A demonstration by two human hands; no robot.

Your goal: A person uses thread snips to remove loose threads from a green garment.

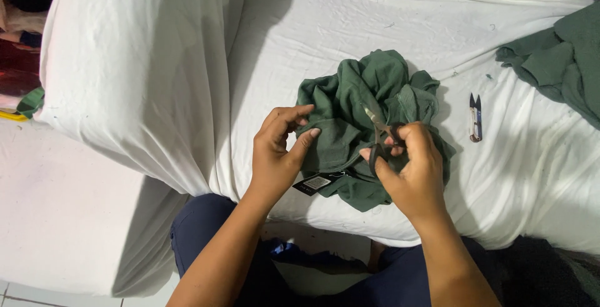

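A crumpled dark green knit garment (369, 126) lies bunched near the front edge of a white sheet-covered mattress (187, 63). More green cloth (562, 57) sits far right. The left hand (278, 151) pinches the garment's edge, fingers curled. The right hand (415, 169) grips black-handled scissors (378, 132) over it. Small thread snips (475, 118) lie just beside the garment.

green garment (356, 113): dark green, bunched in a crumpled heap, near front edge of white-sheeted bed | black tag (315, 184): hangs at garment's lower left edge | scissors (377, 133): black handles, grey blades shut, tips pointing up-left, lying over the garment's middle
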